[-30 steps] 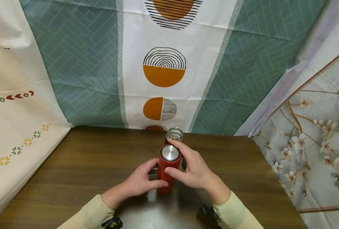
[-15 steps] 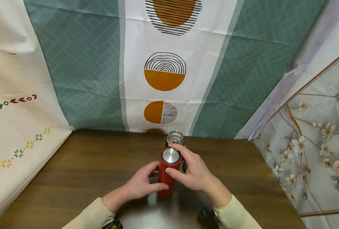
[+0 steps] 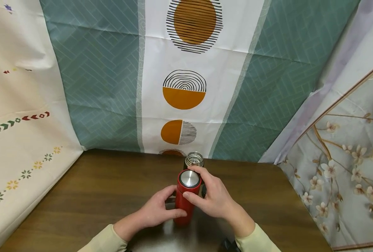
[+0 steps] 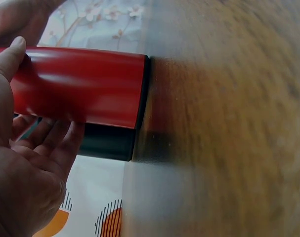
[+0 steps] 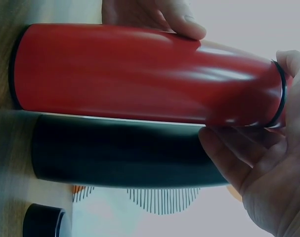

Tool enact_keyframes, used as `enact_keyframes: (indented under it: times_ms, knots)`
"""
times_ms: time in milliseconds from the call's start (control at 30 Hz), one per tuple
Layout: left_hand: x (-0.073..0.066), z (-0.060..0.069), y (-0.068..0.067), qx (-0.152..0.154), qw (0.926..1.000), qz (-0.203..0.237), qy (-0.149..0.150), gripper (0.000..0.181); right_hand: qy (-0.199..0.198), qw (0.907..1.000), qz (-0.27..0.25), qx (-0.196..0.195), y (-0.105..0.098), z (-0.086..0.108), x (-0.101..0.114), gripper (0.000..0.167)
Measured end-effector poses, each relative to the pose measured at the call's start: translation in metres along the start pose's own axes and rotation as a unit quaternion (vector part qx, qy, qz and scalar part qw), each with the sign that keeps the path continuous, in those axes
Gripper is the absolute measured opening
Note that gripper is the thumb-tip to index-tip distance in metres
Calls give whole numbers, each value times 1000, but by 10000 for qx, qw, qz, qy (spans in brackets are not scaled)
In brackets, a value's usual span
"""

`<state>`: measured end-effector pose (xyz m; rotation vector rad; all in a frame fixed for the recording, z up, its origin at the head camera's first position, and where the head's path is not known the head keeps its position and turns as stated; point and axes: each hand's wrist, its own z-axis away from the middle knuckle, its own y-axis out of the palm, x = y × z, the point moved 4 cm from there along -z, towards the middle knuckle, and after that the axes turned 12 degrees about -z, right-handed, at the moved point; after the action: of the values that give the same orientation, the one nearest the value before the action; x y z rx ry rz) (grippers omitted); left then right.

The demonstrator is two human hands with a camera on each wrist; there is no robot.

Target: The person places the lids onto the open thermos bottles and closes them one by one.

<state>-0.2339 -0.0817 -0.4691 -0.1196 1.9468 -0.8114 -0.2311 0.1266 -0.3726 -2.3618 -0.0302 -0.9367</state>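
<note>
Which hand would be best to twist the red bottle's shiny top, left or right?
Probably the right hand: it holds the red bottle up at its silver-topped lid. The left hand holds lower down, so it seems better placed for steadying.

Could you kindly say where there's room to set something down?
The brown wooden table is bare between the cream patterned cloth and left hand, and between the right hand and pale floral cloth. The middle is crowded: both hands hold the red cylindrical bottle, near the black cylindrical bottle and small black cap.
</note>
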Motion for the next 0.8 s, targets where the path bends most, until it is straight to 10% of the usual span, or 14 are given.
enact_keyframes:
  times_ms: [800]
  knots:
    - [1, -1, -1, 207, 9994, 192, -184, 53, 0, 10000, 51, -8, 1, 0, -2, 65]
